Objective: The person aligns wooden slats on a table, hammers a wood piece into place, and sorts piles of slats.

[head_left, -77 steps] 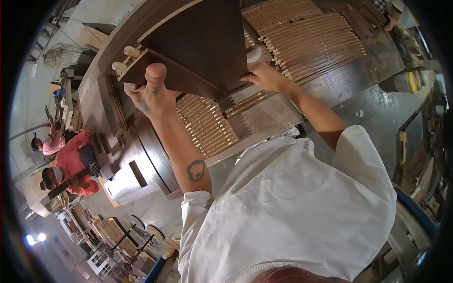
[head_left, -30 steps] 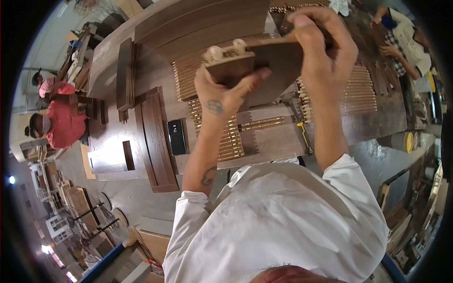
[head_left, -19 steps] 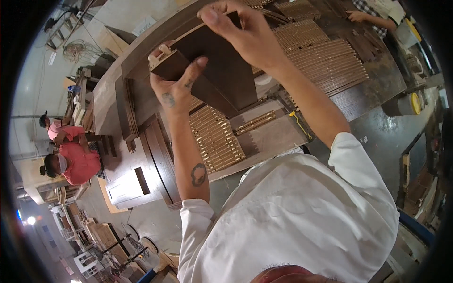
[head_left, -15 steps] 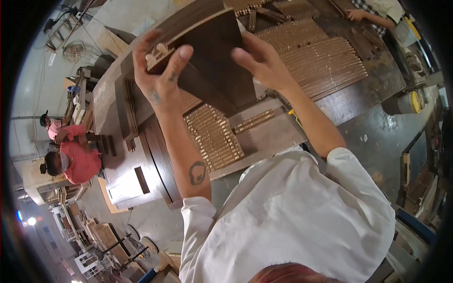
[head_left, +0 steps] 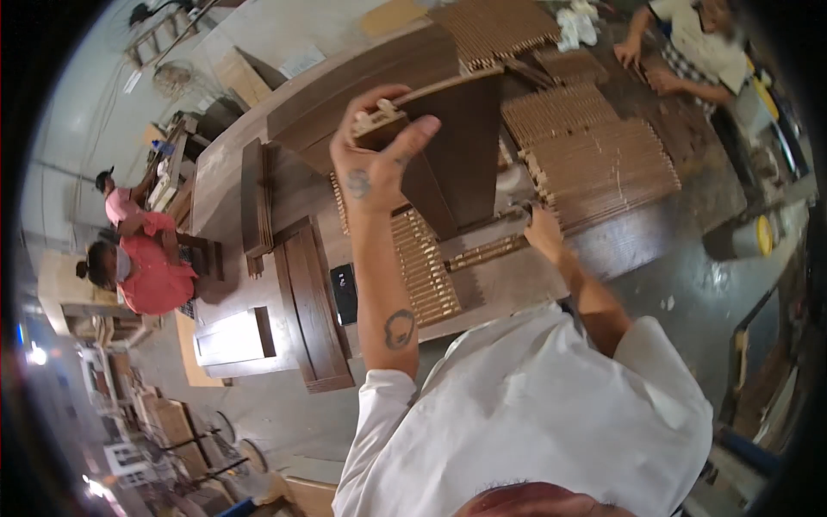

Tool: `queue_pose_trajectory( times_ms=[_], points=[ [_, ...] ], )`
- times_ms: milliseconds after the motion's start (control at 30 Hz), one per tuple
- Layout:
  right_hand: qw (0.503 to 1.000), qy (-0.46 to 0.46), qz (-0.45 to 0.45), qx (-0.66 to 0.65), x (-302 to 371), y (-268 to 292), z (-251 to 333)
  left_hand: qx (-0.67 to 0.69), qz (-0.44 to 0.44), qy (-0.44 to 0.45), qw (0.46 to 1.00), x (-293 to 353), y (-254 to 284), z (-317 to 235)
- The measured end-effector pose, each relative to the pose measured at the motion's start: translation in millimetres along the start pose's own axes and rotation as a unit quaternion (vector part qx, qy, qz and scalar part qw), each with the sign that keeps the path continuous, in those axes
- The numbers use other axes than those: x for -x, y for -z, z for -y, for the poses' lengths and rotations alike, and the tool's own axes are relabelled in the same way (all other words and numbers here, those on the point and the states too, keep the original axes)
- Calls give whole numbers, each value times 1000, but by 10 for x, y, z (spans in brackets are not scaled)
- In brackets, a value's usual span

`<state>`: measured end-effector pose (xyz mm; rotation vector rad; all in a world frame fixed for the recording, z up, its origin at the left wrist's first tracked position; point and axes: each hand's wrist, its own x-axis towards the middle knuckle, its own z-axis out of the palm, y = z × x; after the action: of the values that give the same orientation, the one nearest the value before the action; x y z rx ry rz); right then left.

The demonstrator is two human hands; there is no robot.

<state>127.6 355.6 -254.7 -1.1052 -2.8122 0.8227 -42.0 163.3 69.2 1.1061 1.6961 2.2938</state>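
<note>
My left hand (head_left: 372, 168) grips one end of a dark brown wooden panel (head_left: 461, 129), thumb on its near side. The panel is raised above the table and tilted. At the gripped end sits a rail with pale rounded pegs (head_left: 376, 114). My right hand (head_left: 543, 231) is low over the table, off the panel, fingers curled at a small dark object (head_left: 522, 208) that I cannot make out. Beside it lies a short row of wooden strips (head_left: 487, 252) with pale ends. A larger row of pale-ended strips (head_left: 426, 267) lies below the panel.
Stacked brown slats (head_left: 607, 172) cover the table's right side. Long boards (head_left: 256, 198), a framed panel (head_left: 310, 302) and a black flat item (head_left: 345, 293) lie left. A co-worker's hands (head_left: 646, 69) work at the far right; two people (head_left: 155, 276) are at the left.
My right hand has let go of the panel and dropped to the table near the short strips. My left hand still holds the panel, which appears farther right in view.
</note>
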Motion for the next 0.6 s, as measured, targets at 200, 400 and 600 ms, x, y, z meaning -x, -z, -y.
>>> queue_pose_trajectory(
  times_ms=[200,400,600],
  points=[
    [924,123,-147,-330,536,1853,933,0,-5,79,997,50,62,130],
    [839,484,-247,-22,847,3591,2001,18,-25,49,998,34,103,185],
    [837,503,-204,68,798,3752,2499,64,-5,18,998,66,-6,187]
  ],
)
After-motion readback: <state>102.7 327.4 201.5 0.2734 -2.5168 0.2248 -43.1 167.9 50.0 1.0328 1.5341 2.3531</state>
